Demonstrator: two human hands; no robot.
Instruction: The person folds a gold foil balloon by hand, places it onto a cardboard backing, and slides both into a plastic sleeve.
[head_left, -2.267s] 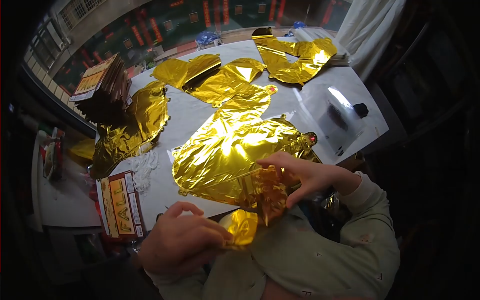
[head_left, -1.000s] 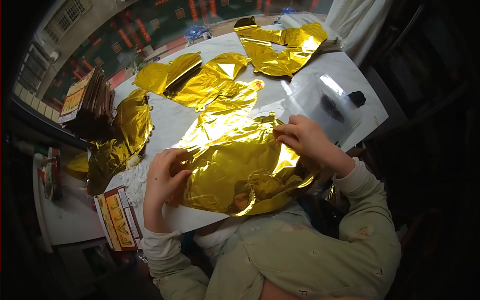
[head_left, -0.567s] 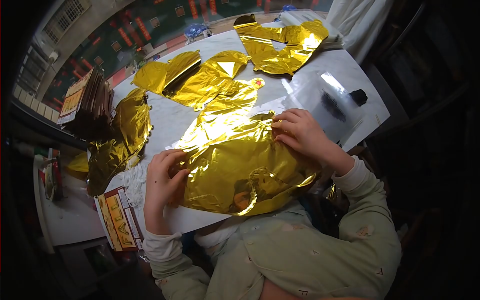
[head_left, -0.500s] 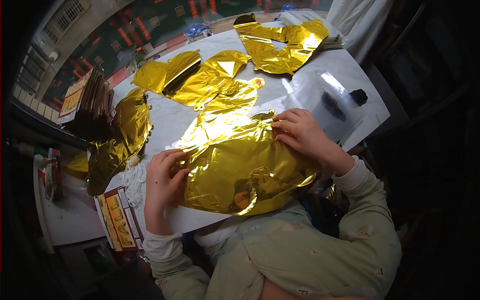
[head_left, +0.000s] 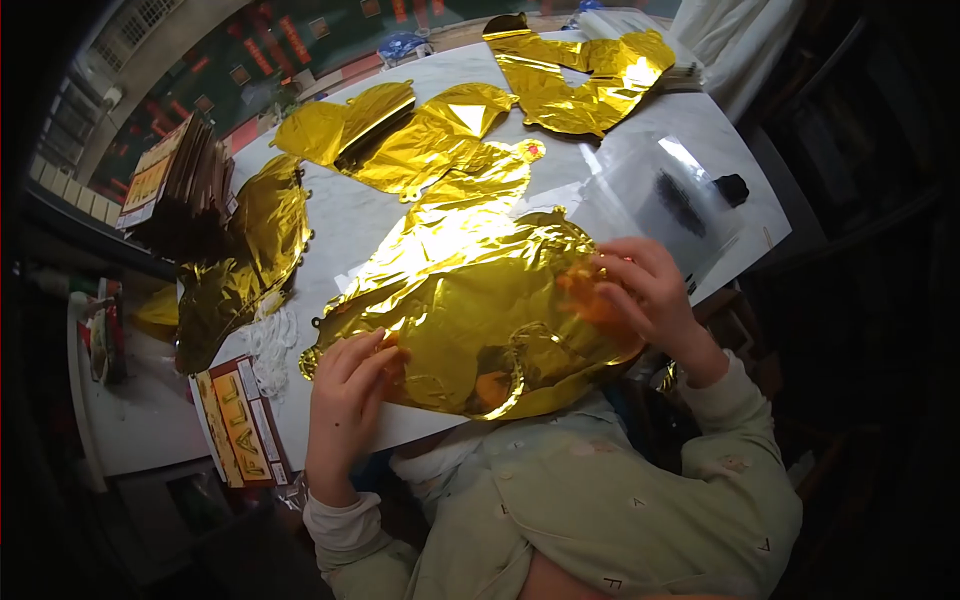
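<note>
A large flat gold foil balloon (head_left: 460, 330) lies across the near side of the table, its lower edge reaching over toward my lap. Over its lower left part rests my left hand (head_left: 345, 400), fingers stretched and bent a little against the foil. My right hand (head_left: 650, 300) is at the balloon's right side, thumb and fingers apart, with an orange reflection of it in the shiny surface. A curved gold strip or seam (head_left: 517, 375) shows on the near part. Whether the right fingertips touch the foil is hard to tell.
More gold foil balloons lie around: a pair of lobes (head_left: 430, 135), one at the back (head_left: 590, 80) and one at left (head_left: 260, 250). At left are stacked printed packages (head_left: 165, 185), white string (head_left: 268, 350) and a "FALL" package (head_left: 240, 425). Clear plastic (head_left: 640, 200) lies right.
Both hands have shifted lower and farther apart over the foil. The balloon's left end now shows spread out beyond my left hand. The view has tilted slightly.
</note>
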